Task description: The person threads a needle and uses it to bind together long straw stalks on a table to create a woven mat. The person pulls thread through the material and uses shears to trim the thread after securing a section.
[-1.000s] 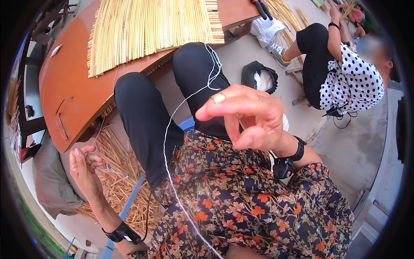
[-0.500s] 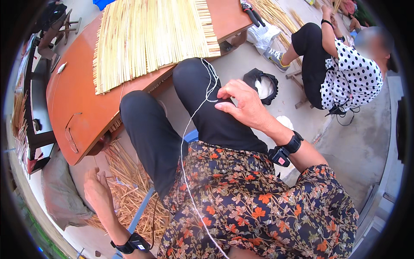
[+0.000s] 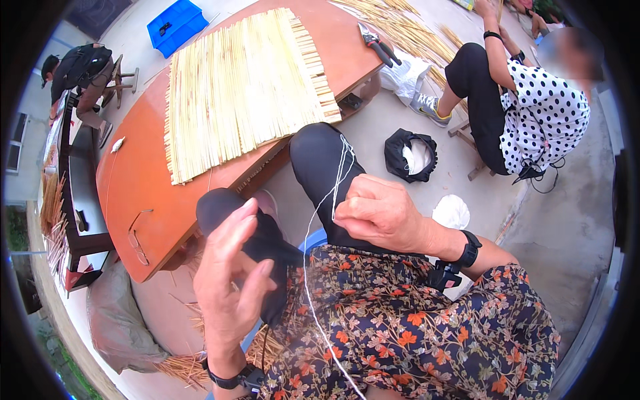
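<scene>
Reed mat point(image 3: 247, 93) lies on table point(image 3: 140, 200), far-left of the knees. String point(image 3: 333, 193) runs over the right knee — right hand point(image 3: 383, 217) on it, left hand point(image 3: 230, 280) nearer, left. Bag point(image 3: 410, 155) on floor, right — seated person point(image 3: 533, 107) beyond.

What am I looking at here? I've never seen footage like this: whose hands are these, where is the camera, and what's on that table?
There is no machine here. One wide fisheye camera sits on a person's head and looks down, so the edges bend and the person's own knees and flowered top fill the lower middle. The left hand is raised with its fingers spread and holds nothing that I can make out. The right hand rests on the right knee and pinches a thin white string that runs down over the lap. Ahead lies an orange-brown table with a mat of straw sticks on it. Loose straw lies on the ground below. Another person in a dotted top sits on the right.
</scene>
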`<state>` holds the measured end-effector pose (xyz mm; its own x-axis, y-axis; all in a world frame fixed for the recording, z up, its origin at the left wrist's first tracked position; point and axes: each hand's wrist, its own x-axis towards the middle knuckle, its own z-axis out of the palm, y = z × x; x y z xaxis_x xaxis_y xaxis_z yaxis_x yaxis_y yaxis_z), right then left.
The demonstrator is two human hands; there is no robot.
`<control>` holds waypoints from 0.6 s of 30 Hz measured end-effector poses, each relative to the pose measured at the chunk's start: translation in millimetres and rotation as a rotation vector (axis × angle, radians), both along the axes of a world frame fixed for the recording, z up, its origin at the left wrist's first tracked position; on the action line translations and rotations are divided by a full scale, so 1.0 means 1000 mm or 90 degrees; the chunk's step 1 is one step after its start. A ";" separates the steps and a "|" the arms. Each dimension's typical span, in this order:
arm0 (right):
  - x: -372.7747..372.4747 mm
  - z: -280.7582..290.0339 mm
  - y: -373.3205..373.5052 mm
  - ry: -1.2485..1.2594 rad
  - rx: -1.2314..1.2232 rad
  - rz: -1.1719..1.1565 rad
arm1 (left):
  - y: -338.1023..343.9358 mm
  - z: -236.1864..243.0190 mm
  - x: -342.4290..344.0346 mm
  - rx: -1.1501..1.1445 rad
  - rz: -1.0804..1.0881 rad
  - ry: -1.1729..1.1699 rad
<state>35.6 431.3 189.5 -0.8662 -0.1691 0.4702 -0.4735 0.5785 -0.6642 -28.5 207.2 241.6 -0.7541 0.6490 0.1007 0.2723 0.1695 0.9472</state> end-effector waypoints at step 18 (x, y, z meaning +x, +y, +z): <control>-0.040 -0.028 0.062 -0.312 -1.150 0.226 | -0.023 -0.098 -0.029 -0.019 0.044 -0.514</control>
